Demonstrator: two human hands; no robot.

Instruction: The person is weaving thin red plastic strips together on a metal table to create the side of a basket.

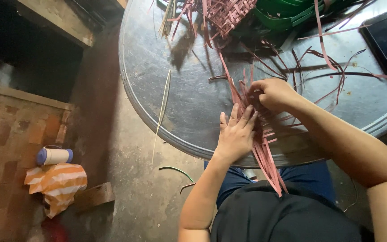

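Pink strips [258,148]: a bundle of flat, narrow strips lies at the near edge of the round metal worktop [180,103], with its lower ends hanging past the rim over the person's lap. The upper ends fan out across the surface.

Left hand [236,134]: laid flat on the bundle, fingers extended and together, palm down. The grip is released; the hand presses on the strips and encloses nothing.

Right hand [272,93]: positioned just above the left hand, at the upper part of the bundle. The fingers are curled and the grip is clenched on several strips.

Surrounding items on the worktop: loose dark-red strips [332,76] lie scattered to the right of the hands. A partly woven pink basket [229,13] sits at the far edge, with a green basket [292,13] beside it. A single pale strip [163,105] lies to the left, overhanging the rim.

Floor: a white roll with blue ends [54,156] rests on an orange-and-white striped cloth [57,183] beside a brick wall [5,134].
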